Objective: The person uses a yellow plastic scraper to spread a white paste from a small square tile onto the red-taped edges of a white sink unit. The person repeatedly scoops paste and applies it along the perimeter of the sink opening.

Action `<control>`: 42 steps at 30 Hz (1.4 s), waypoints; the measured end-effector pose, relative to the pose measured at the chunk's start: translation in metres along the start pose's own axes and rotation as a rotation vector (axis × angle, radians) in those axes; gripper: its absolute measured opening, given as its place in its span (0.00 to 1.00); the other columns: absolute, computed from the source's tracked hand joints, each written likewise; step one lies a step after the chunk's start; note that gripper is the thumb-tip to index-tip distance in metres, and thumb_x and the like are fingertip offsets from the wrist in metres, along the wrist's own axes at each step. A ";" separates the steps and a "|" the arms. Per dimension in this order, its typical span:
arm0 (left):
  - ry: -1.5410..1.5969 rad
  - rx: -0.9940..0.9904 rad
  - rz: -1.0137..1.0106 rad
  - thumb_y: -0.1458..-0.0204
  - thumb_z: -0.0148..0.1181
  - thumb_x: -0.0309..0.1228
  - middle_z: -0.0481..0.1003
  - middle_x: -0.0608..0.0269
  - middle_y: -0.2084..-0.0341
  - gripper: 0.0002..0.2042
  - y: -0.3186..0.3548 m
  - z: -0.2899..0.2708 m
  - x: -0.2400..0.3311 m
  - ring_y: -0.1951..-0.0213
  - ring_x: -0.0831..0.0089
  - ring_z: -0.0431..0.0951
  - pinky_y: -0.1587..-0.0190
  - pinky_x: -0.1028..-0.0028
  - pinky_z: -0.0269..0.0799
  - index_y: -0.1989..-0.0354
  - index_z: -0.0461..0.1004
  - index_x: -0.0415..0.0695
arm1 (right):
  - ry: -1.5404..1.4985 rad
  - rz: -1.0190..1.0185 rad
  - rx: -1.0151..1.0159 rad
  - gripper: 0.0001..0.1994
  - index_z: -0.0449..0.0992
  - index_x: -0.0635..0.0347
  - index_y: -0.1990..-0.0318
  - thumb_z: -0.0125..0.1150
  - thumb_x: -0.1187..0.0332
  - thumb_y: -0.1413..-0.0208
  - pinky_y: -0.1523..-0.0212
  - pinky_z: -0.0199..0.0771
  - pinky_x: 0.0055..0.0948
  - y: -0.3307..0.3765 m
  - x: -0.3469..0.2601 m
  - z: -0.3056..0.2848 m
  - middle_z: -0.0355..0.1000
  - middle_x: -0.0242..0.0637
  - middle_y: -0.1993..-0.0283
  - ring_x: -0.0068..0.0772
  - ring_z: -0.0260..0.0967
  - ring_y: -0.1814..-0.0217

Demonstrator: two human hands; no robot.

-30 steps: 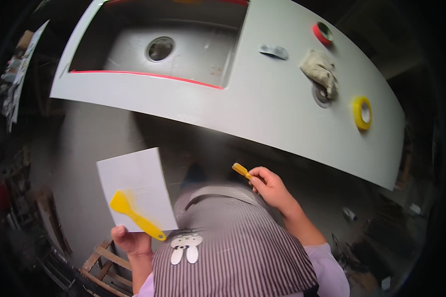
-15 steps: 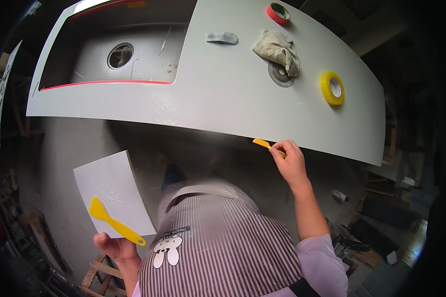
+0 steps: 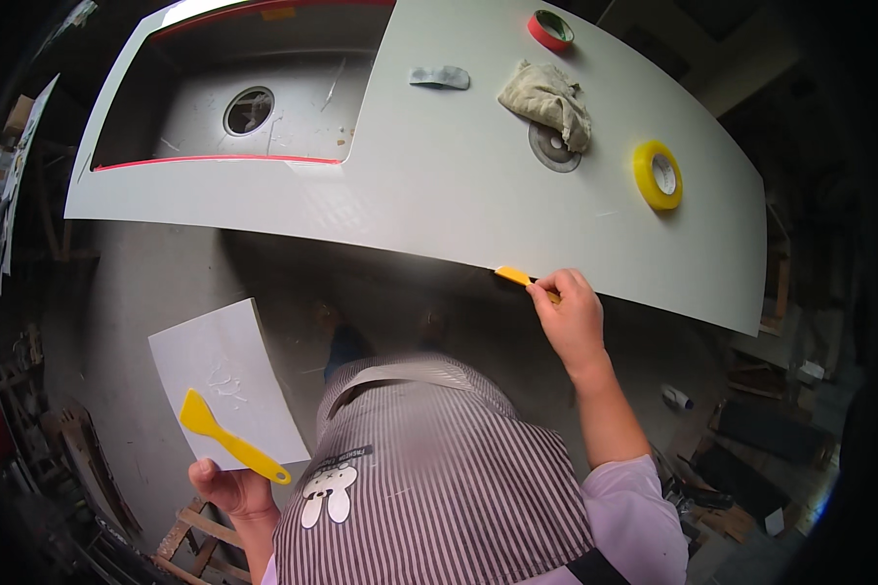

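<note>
My left hand (image 3: pixel 232 492) grips the lower edge of a white rectangular board (image 3: pixel 259 356), held out at the lower left. A yellow plastic scraper (image 3: pixel 232 445) lies across the board, its handle end over my fingers. Above its blade sits a smear of whitish paste (image 3: pixel 227 380). In my right hand (image 3: pixel 570 314), a second, orange-yellow scraper (image 3: pixel 512 276) is pinched by its handle. Its blade meets the front edge of a pale countertop (image 3: pixel 429 210); whether it presses on the edge is hard to tell.
Set into the countertop at left is a steel sink (image 3: pixel 190 112) with red tape (image 3: pixel 215 158) along its rim. On top lie a grey strip (image 3: pixel 439 77), a red tape roll (image 3: pixel 550 31), a cloth (image 3: pixel 546 97) over a grey disc (image 3: pixel 554 148), and a yellow tape roll (image 3: pixel 658 175).
The right-hand scraper has shifted slightly up and left, its blade now at the countertop edge. My left hand and the board stay nearly still. The view has shifted a little.
</note>
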State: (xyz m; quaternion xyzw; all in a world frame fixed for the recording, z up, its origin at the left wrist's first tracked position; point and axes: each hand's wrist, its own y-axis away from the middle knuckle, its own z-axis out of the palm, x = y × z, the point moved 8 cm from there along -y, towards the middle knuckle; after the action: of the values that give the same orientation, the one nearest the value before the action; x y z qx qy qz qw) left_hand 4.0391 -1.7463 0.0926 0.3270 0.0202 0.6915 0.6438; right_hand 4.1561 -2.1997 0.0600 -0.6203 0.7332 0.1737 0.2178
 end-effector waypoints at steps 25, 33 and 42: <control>0.123 0.014 0.148 0.59 0.57 0.26 0.70 0.48 0.42 0.34 0.001 -0.028 0.040 0.41 0.53 0.71 0.35 0.52 0.62 0.37 0.62 0.36 | -0.399 0.055 -0.366 0.15 0.63 0.61 0.73 0.66 0.68 0.45 0.75 0.57 0.22 -0.015 -0.090 0.053 0.58 0.25 0.79 0.17 0.52 0.76; 0.259 0.152 0.242 0.60 0.57 0.28 0.69 0.50 0.42 0.36 -0.001 -0.087 0.071 0.41 0.54 0.70 0.36 0.54 0.63 0.36 0.60 0.37 | -0.466 -0.115 -0.486 0.19 0.58 0.56 0.78 0.62 0.67 0.41 0.77 0.52 0.22 -0.056 -0.172 0.132 0.53 0.21 0.80 0.13 0.47 0.76; 0.336 0.299 0.261 0.64 0.57 0.30 0.67 0.53 0.41 0.39 -0.013 -0.146 0.100 0.40 0.55 0.67 0.36 0.56 0.63 0.35 0.57 0.39 | -0.456 -0.052 -0.533 0.17 0.62 0.55 0.77 0.60 0.64 0.39 0.73 0.54 0.20 -0.130 -0.249 0.231 0.57 0.20 0.78 0.13 0.50 0.75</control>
State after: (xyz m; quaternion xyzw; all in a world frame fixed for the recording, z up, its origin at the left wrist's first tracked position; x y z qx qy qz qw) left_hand 3.9849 -1.5963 0.0143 0.2991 0.1862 0.8027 0.4812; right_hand 4.3422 -1.8927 -0.0001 -0.6191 0.5784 0.4876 0.2108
